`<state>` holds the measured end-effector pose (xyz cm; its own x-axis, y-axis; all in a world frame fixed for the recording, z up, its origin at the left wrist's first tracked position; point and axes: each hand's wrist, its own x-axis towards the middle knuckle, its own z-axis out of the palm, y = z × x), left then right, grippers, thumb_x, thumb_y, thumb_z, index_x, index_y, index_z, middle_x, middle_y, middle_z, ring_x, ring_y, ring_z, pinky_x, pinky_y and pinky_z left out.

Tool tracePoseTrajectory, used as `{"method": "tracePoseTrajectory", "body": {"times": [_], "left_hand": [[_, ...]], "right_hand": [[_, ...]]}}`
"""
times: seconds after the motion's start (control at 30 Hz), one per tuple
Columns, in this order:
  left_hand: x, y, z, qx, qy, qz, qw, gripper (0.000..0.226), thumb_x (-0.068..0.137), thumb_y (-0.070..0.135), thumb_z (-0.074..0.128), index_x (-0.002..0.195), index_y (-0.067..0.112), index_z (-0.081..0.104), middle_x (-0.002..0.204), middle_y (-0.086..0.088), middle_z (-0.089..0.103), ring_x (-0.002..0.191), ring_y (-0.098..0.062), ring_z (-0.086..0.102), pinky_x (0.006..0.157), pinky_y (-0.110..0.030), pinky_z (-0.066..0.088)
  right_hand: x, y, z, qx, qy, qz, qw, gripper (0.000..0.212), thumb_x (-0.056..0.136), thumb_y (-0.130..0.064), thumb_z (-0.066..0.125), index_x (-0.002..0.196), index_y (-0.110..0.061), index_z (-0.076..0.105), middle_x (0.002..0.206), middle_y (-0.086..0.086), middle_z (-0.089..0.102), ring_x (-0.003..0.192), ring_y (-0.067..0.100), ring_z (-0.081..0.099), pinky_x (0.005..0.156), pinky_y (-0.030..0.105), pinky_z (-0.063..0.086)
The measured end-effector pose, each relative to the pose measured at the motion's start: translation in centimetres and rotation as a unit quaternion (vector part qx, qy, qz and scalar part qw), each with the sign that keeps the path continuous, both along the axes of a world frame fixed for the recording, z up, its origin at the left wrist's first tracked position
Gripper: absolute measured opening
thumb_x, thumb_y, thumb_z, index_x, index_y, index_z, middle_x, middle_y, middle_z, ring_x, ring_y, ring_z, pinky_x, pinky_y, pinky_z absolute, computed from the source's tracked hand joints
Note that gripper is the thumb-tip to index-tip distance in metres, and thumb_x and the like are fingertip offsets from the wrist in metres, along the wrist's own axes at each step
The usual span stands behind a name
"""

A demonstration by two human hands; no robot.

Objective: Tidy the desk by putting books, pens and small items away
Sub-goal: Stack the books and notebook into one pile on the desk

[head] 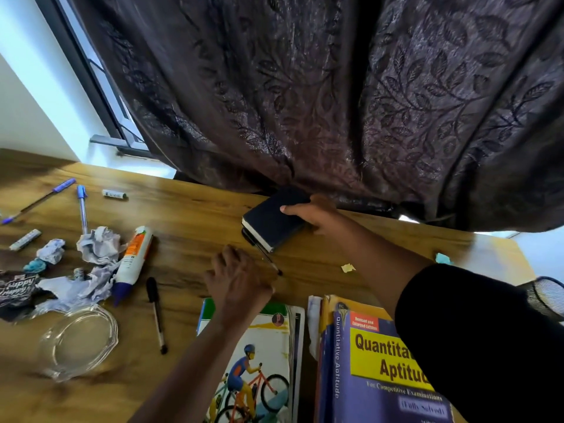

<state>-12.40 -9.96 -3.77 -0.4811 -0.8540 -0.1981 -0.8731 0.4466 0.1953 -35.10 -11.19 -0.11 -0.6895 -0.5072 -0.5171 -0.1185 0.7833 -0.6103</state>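
My right hand (pixel 314 213) grips a small black notebook (pixel 271 222) at the desk's far edge, by the curtain, its near end resting on another dark item. My left hand (pixel 239 277) hovers low over the wooden desk (pixel 189 215), just in front of that notebook. A thin black pen (pixel 273 264) lies against its thumb side, and blur hides whether the fingers hold it. Further left lie a black marker (pixel 155 312), a blue pen (pixel 81 207), a purple pen (pixel 39 199) and a glue tube (pixel 134 261).
Crumpled paper (pixel 97 244) and wrappers litter the left side, beside a glass dish (pixel 81 340). A cyclist-cover book (pixel 259 361) and a thick aptitude book (pixel 372 367) lie in front. A mesh pen holder (pixel 546 297) stands at the right. A dark curtain (pixel 335 102) hangs behind.
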Motion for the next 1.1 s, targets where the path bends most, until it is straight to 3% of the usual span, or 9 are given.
{"method": "tracePoseTrajectory", "body": {"times": [0.1, 0.23, 0.47, 0.6, 0.77, 0.83, 0.93, 1.0, 1.1], "left_hand": [[0.0, 0.0, 0.0, -0.006, -0.003, -0.005, 1.000, 0.101, 0.066, 0.071, 0.076, 0.142, 0.015, 0.040, 0.146, -0.008, 0.041, 0.132, -0.031, 0.042, 0.101, -0.047, 0.041], [0.1, 0.1, 0.1, -0.011, -0.010, -0.008, 1.000, 0.108, 0.066, 0.074, 0.075, 0.148, 0.015, 0.037, 0.152, -0.010, 0.038, 0.135, -0.032, 0.041, 0.104, -0.048, 0.040], [0.4, 0.1, -0.1, -0.024, 0.002, -0.010, 1.000, 0.105, 0.065, 0.075, 0.074, 0.146, 0.017, 0.040, 0.149, -0.008, 0.041, 0.133, -0.030, 0.042, 0.101, -0.048, 0.041], [0.6, 0.2, -0.3, -0.035, 0.018, -0.006, 0.999, 0.109, 0.064, 0.077, 0.073, 0.146, 0.015, 0.039, 0.149, -0.008, 0.041, 0.133, -0.031, 0.043, 0.101, -0.048, 0.042], [0.7, 0.2, -0.3, -0.020, 0.025, -0.007, 0.999, 0.106, 0.063, 0.074, 0.077, 0.142, 0.015, 0.042, 0.145, -0.009, 0.044, 0.130, -0.033, 0.044, 0.100, -0.050, 0.042], [0.7, -0.1, -0.2, 0.005, 0.041, -0.003, 0.999, 0.088, 0.066, 0.070, 0.075, 0.133, 0.018, 0.050, 0.137, -0.007, 0.050, 0.125, -0.032, 0.047, 0.099, -0.050, 0.043], [0.7, -0.4, 0.2, 0.019, 0.146, 0.013, 0.989, 0.038, 0.079, 0.053, 0.067, 0.101, 0.022, 0.064, 0.108, -0.001, 0.066, 0.104, -0.024, 0.058, 0.091, -0.043, 0.048], [0.8, 1.1, 1.6, 0.027, 0.261, 0.030, 0.964, 0.019, 0.090, 0.040, 0.062, 0.100, 0.024, 0.065, 0.090, 0.005, 0.067, 0.086, -0.018, 0.064, 0.076, -0.037, 0.054], [0.3, 5.2, 4.2, 0.158, 0.400, 0.037, 0.902, 0.025, 0.102, 0.044, 0.056, 0.094, 0.024, 0.068, 0.076, 0.004, 0.068, 0.075, -0.022, 0.069, 0.066, -0.035, 0.057]], "right_hand": [[0.0, -0.4, -0.2, -0.009, -0.090, -0.026, 0.996, 0.094, 0.071, -0.048, 0.093, 0.148, -0.018, 0.048, 0.153, 0.000, 0.047, 0.133, 0.026, 0.050, 0.085, 0.039, 0.053], [0.1, -0.1, 0.2, -0.011, -0.132, -0.036, 0.991, 0.079, 0.081, -0.037, 0.088, 0.145, -0.014, 0.050, 0.149, 0.002, 0.047, 0.136, 0.023, 0.046, 0.100, 0.034, 0.050], [0.3, 0.2, 1.6, -0.020, -0.151, -0.038, 0.988, 0.106, 0.073, -0.041, 0.093, 0.157, -0.012, 0.035, 0.164, 0.005, 0.033, 0.148, 0.030, 0.034, 0.114, 0.044, 0.040], [0.6, 1.0, 2.7, -0.086, -0.206, -0.066, 0.972, 0.047, 0.078, -0.030, 0.090, 0.115, -0.017, 0.064, 0.127, 0.003, 0.064, 0.114, 0.023, 0.063, 0.102, 0.045, 0.055], [1.5, 3.3, 3.8, -0.144, -0.217, -0.090, 0.961, 0.032, 0.081, -0.024, 0.086, 0.106, -0.016, 0.068, 0.098, 0.001, 0.073, 0.089, 0.017, 0.069, 0.070, 0.031, 0.059], [1.9, 4.9, 4.2, -0.162, -0.214, -0.119, 0.956, 0.029, 0.082, -0.025, 0.083, 0.105, -0.017, 0.067, 0.097, 0.002, 0.070, 0.087, 0.018, 0.068, 0.068, 0.031, 0.058], [2.0, 8.4, 4.4, -0.199, -0.234, -0.175, 0.935, 0.030, 0.080, -0.021, 0.083, 0.105, -0.018, 0.068, 0.110, 0.006, 0.071, 0.098, 0.024, 0.069, 0.078, 0.037, 0.062], [2.5, 11.2, 4.1, -0.232, -0.255, -0.210, 0.915, 0.034, 0.078, -0.016, 0.084, 0.108, -0.016, 0.069, 0.122, 0.010, 0.070, 0.110, 0.030, 0.069, 0.088, 0.045, 0.062], [4.3, 15.3, 4.0, -0.270, -0.288, -0.259, 0.882, 0.045, 0.074, -0.013, 0.086, 0.115, -0.013, 0.067, 0.126, 0.016, 0.070, 0.113, 0.034, 0.069, 0.093, 0.050, 0.060]]}}
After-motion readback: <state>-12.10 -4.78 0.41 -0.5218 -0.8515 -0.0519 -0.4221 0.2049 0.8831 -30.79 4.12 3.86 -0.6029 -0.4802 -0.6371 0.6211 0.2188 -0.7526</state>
